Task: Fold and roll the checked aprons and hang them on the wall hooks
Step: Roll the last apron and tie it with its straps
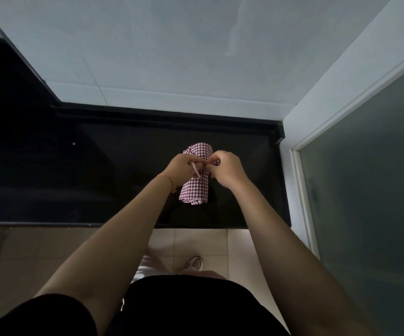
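Just below frame centre on the black counter [99, 170] lies my rolled checked apron [196, 190], soft, light and springy, so my left hand [180, 169] and right hand [225, 170] pinch its thin strap [196, 171], seemingly knotting it around the middle.

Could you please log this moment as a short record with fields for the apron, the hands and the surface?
apron: checked apron, rolled into a bundle, lying on the counter
strap: thin checked strap across the roll's middle
left hand: left hand pinching the strap
right hand: right hand pinching the strap's other end
surface: dark glossy counter against a pale tiled wall
hooks: none in view
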`<state>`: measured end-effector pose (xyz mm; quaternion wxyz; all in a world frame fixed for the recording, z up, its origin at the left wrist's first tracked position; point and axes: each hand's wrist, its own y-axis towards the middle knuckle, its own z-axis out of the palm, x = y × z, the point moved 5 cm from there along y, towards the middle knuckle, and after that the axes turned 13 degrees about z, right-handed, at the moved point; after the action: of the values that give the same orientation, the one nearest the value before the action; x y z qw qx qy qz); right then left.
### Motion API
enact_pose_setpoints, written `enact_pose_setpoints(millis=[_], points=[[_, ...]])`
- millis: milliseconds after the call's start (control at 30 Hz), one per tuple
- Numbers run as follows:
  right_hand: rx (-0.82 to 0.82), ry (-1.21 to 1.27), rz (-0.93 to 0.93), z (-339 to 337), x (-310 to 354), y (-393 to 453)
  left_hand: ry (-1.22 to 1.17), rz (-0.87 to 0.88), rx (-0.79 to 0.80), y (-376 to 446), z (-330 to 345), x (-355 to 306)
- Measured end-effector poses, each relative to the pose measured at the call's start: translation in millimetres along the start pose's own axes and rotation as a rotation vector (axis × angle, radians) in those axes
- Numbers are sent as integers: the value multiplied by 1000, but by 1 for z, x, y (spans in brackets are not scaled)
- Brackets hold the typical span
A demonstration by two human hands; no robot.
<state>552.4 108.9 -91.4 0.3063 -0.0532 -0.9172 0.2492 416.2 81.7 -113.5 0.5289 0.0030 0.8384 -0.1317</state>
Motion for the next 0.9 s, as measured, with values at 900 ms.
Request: enact_pose_setpoints(millis=[900], points=[[-178,-206,-152,29,6,0,-69,16,-204,-10,-6,14]])
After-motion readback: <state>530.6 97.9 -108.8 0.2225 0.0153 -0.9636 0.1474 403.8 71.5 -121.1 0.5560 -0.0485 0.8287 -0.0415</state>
